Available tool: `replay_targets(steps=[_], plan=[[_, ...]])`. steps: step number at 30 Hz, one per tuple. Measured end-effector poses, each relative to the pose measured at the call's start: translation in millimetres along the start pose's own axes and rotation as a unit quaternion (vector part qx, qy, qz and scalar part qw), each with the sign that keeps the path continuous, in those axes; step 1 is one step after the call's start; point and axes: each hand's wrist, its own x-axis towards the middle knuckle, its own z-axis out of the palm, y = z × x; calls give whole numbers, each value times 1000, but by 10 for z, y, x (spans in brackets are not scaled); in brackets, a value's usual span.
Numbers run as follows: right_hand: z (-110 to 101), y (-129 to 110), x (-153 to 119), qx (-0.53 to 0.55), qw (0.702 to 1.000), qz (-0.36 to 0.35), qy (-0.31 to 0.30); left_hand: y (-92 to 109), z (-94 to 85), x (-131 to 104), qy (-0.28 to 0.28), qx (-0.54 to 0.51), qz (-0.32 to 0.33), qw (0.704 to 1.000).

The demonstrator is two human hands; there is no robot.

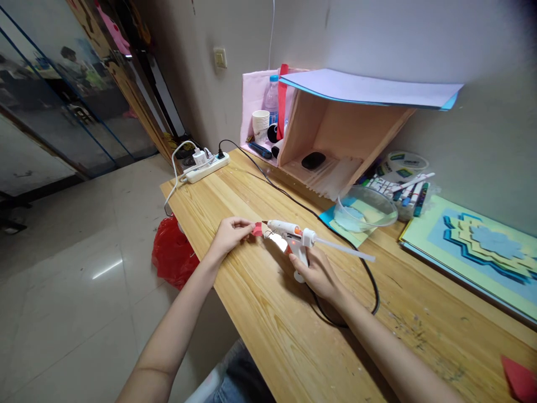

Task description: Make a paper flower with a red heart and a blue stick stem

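Note:
My right hand is closed around the handle of a white hot glue gun, with a clear glue stick poking out of its back end. A small light glows red on the gun's side. The nozzle points left, close to a small red paper piece pinched between the thumb and fingers of my left hand. Whether the nozzle touches the paper I cannot tell. A black cord loops over the wooden table around my right hand.
A white power strip lies at the table's far left corner. Along the wall stand a wooden box, a clear bowl, several markers and layered paper art. A red plastic bag hangs beside the left edge.

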Motion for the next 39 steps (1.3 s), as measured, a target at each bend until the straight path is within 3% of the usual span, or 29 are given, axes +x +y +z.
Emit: replay_targets(steps=[4, 8, 13, 16, 19, 22, 27, 32, 39], plan=[[-12, 24, 62, 32, 998, 33, 41, 19, -4, -16, 9, -35, -3, 999], [-25, 7, 343, 38, 997, 31, 68, 40, 1, -53, 15, -75, 15, 997], [24, -7, 840, -76, 995, -3, 60, 10, 2, -83, 26, -75, 46, 996], [50, 0, 959, -118, 991, -13, 58, 26, 39, -115, 26, -62, 68, 995], [37, 7, 787, -102, 991, -13, 83, 127, 152, -182, 6, -39, 100, 994], [-28, 11, 389, 3, 990, 46, 134, 271, 347, -249, -18, -18, 128, 991], [-245, -21, -184, 278, 949, 121, 81, 418, 768, -260, -100, -36, 153, 983], [-432, -23, -329, 365, 913, 123, 134, 412, 1078, -229, -155, -24, 169, 973], [-402, 133, -339, 405, 897, 116, 130, 318, 1147, -231, -160, -8, 155, 975]])
